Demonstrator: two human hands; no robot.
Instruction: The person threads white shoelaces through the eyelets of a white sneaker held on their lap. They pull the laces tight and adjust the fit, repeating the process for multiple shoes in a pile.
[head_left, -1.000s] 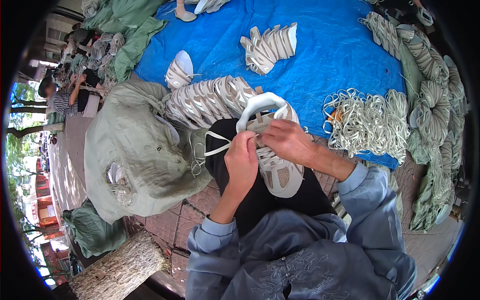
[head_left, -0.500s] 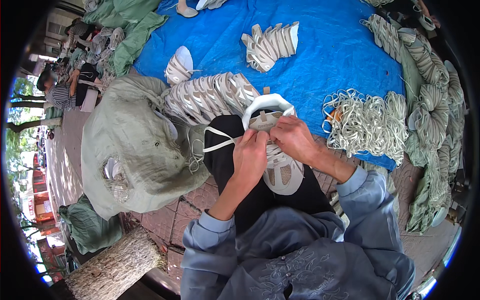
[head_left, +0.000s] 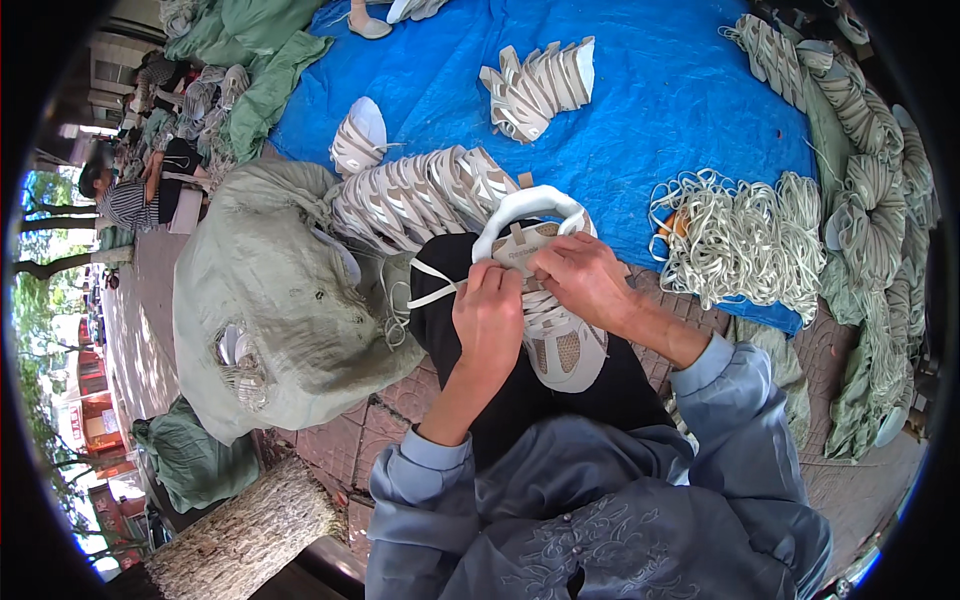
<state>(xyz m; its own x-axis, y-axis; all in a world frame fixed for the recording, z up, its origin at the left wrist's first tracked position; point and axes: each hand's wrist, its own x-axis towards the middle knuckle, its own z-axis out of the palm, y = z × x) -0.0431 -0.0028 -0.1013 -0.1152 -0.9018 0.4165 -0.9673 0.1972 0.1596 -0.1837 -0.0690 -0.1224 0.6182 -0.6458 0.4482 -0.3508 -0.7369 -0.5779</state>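
Observation:
A white and beige sneaker upper (head_left: pixel 568 352) lies across my black-trousered thighs, toe toward me, its padded white collar facing away. White lace crosses its front below the beige tongue (head_left: pixel 524 246). My left hand (head_left: pixel 488 312) is closed in a pinch at the left lacing edge, and a white shoelace (head_left: pixel 432 295) loops out from it to the left. On the other side of the tongue, my right hand (head_left: pixel 582 282) pinches the right lacing edge of the upper. Its fingertips partly hide what lies between them.
A blue tarp (head_left: pixel 650 90) spreads ahead, with a nested row of shoe uppers (head_left: pixel 420 200), a smaller stack (head_left: pixel 540 88) and a heap of white laces (head_left: pixel 740 245). A bulging grey-green sack (head_left: pixel 290 300) stands at my left. More uppers (head_left: pixel 865 210) pile up far right. Another person (head_left: pixel 130 190) sits far left.
My hands have moved slightly apart along the tongue, the left one a little to the left. The view has shifted slightly; the upper stays on my lap.

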